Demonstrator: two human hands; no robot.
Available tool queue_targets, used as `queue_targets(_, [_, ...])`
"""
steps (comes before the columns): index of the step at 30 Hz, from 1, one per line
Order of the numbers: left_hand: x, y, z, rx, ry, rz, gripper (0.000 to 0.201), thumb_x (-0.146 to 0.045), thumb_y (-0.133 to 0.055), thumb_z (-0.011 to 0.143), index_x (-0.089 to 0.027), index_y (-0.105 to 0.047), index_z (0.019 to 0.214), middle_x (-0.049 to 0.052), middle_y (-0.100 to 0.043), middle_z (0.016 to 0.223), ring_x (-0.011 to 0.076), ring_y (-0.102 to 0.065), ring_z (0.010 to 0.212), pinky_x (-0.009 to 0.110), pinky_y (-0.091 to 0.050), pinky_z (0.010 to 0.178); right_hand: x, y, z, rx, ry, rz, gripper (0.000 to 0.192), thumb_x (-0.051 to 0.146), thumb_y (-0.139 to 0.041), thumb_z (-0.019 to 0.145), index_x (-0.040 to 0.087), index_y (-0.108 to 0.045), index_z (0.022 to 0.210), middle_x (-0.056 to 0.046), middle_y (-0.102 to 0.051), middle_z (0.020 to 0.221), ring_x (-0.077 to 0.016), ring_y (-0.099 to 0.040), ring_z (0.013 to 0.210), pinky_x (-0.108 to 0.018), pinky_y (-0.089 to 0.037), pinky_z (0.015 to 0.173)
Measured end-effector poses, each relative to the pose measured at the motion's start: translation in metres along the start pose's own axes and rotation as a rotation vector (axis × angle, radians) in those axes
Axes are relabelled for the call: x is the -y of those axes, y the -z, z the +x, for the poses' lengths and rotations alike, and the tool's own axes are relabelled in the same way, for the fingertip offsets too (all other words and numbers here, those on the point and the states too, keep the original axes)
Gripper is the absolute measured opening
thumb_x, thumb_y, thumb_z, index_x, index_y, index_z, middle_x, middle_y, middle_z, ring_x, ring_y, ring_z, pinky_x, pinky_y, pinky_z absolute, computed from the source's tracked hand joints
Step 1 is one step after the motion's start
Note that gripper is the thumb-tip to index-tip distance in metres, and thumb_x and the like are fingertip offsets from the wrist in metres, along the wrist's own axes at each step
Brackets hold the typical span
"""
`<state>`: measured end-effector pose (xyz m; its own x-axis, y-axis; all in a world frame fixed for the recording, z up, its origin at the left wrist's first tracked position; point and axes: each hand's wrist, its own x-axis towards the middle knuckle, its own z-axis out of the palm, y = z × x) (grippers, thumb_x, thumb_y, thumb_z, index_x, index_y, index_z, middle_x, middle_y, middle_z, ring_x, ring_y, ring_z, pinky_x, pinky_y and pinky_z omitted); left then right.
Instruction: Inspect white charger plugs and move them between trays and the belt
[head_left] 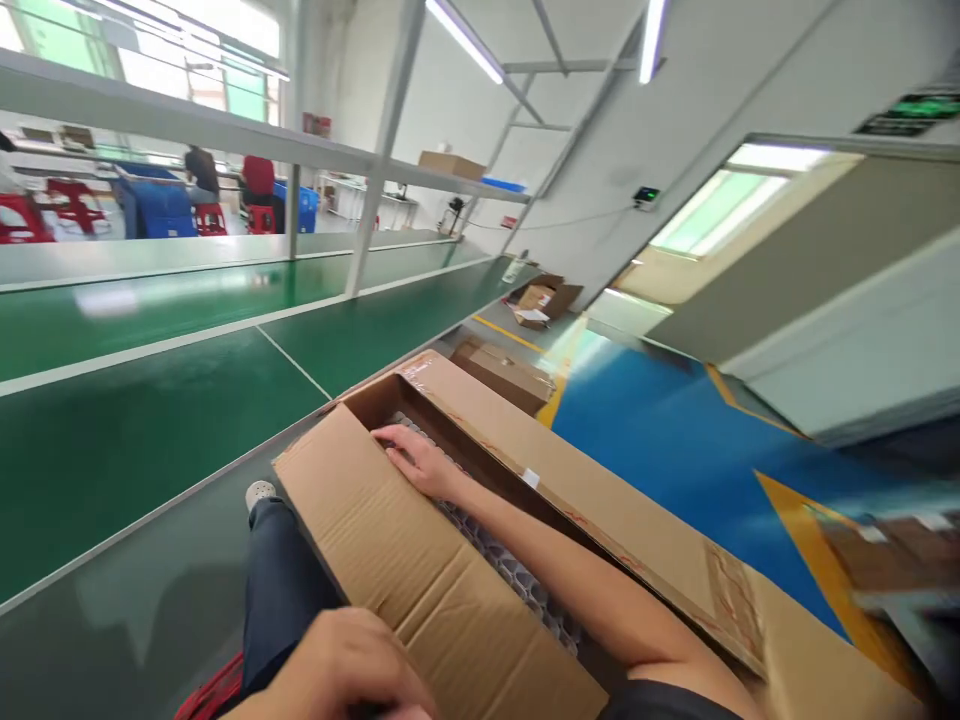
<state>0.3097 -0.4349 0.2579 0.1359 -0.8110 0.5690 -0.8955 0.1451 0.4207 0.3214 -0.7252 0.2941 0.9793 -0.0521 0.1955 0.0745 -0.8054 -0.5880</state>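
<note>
A long cardboard box [450, 400] stands in front of me with its top flaps folded open. Inside are rows of clear, rounded, cup-like pieces [517, 580], whose exact kind I cannot make out. My right hand [424, 462] reaches into the far end of the box, fingers stretched out over the contents beside the near flap [375, 500]. It does not visibly grip anything. At the bottom edge, my left hand [345, 660] is bent and blurred close to the flap's outer side; its fingertips are hidden.
A green conveyor table [150, 430] runs along the left, with a metal frame post [382, 150] above it. Open cartons [540, 300] lie on the floor ahead. Blue flooring [645, 440] with yellow lines is at right. People sit on red stools [261, 218] far left.
</note>
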Motion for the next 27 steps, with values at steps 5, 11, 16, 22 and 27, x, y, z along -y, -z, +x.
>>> queue_targets(5, [0.026, 0.001, 0.075, 0.135, -0.119, 0.132, 0.043, -0.049, -0.056, 0.094, -0.035, -0.060, 0.135, 0.001, -0.057, 0.145, 0.0219, -0.050, 0.135, 0.041, -0.044, 0.111, -0.116, -0.025, -0.063, 0.094, -0.318, -0.101, 0.032, 0.011, -0.047, 0.091, 0.014, -0.070, 0.113, -0.014, -0.072, 0.109, -0.0264, -0.068, 0.104, -0.044, -0.054, 0.096])
queue_targets(11, [0.051, -0.062, 0.098, 0.183, -0.214, 0.400, 0.122, -0.087, -0.068, 0.056, -0.026, -0.032, 0.155, 0.019, -0.036, 0.158, 0.0419, -0.028, 0.147, 0.068, -0.001, 0.119, -0.192, -0.024, -0.098, 0.143, -0.471, -0.148, 0.049, 0.005, -0.058, 0.079, 0.015, -0.065, 0.127, -0.017, -0.062, 0.130, -0.0298, -0.059, 0.122, -0.045, -0.046, 0.108])
queue_targets(16, [0.064, -0.087, 0.091, 0.095, -0.219, 0.339, 0.100, -0.080, -0.069, 0.066, -0.031, -0.043, 0.150, 0.013, -0.055, 0.144, 0.0375, -0.026, 0.148, 0.064, 0.002, 0.122, -0.228, -0.014, -0.067, 0.164, -0.436, -0.139, 0.064, 0.001, -0.060, 0.073, 0.018, -0.062, 0.134, -0.014, -0.051, 0.147, -0.0295, -0.046, 0.138, -0.047, -0.034, 0.119])
queue_targets(22, [0.075, -0.098, 0.087, 0.046, -0.242, 0.312, 0.084, -0.082, -0.061, 0.072, -0.038, -0.052, 0.143, 0.008, -0.059, 0.141, 0.0370, -0.030, 0.147, 0.067, 0.000, 0.121, -0.251, -0.018, 0.006, 0.209, -0.333, -0.091, 0.068, -0.003, -0.059, 0.068, 0.027, -0.065, 0.129, -0.006, -0.056, 0.145, -0.0250, -0.046, 0.139, -0.045, -0.038, 0.115])
queue_targets(27, [0.078, -0.099, 0.087, 0.042, -0.260, 0.341, 0.081, -0.081, -0.062, 0.073, -0.041, -0.051, 0.142, 0.006, -0.058, 0.143, 0.0367, -0.025, 0.149, 0.066, -0.001, 0.121, -0.259, -0.034, 0.043, 0.210, -0.330, -0.060, 0.065, -0.004, -0.065, 0.066, 0.027, -0.069, 0.123, -0.004, -0.064, 0.135, -0.0238, -0.051, 0.133, -0.039, -0.041, 0.113])
